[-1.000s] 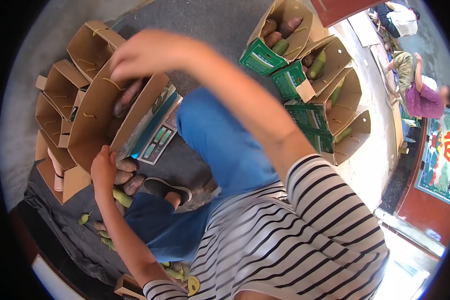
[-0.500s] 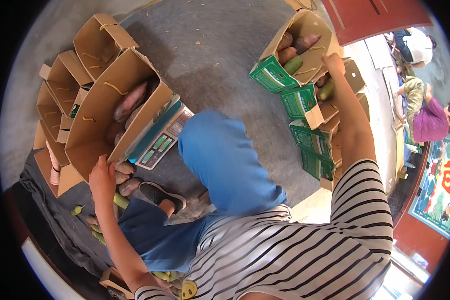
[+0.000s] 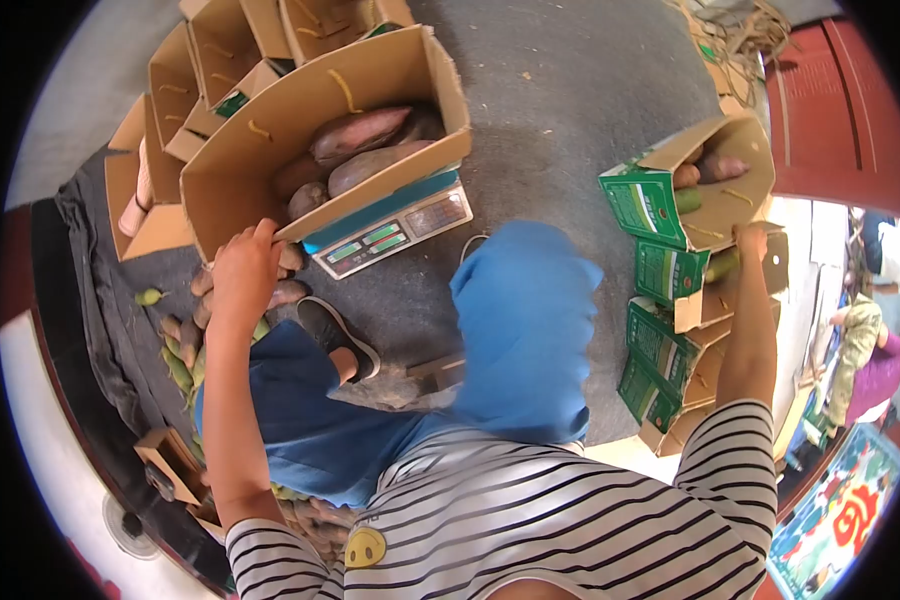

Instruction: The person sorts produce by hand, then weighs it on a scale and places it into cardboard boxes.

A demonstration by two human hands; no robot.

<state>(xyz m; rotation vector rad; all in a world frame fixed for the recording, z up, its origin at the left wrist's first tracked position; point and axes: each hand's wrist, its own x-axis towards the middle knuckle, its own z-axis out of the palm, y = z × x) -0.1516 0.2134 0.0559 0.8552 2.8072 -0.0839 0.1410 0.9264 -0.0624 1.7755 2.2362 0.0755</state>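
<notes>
My left hand [image 3: 244, 272] grips the near flap of an open cardboard box [image 3: 260, 160] that stands on a digital scale [image 3: 395, 228]. Several purple sweet potatoes [image 3: 360, 148] lie inside this box. My right hand [image 3: 751, 243] reaches far to the right and touches the edge of a green-printed box [image 3: 715, 195] that holds sweet potatoes and green corn. Whether it grips anything is hidden. I sit in blue trousers [image 3: 518, 320] and a striped shirt.
Empty cardboard boxes [image 3: 195, 75] are stacked at the upper left. Loose sweet potatoes and corn [image 3: 185, 335] lie on a dark cloth by my left foot. More green boxes [image 3: 660, 350] stand in a row on the right. Other people [image 3: 870, 360] sit at the far right.
My right hand stays out at the green boxes on the right, having left the box on the scale a second ago. My left hand keeps its hold. The camera has turned.
</notes>
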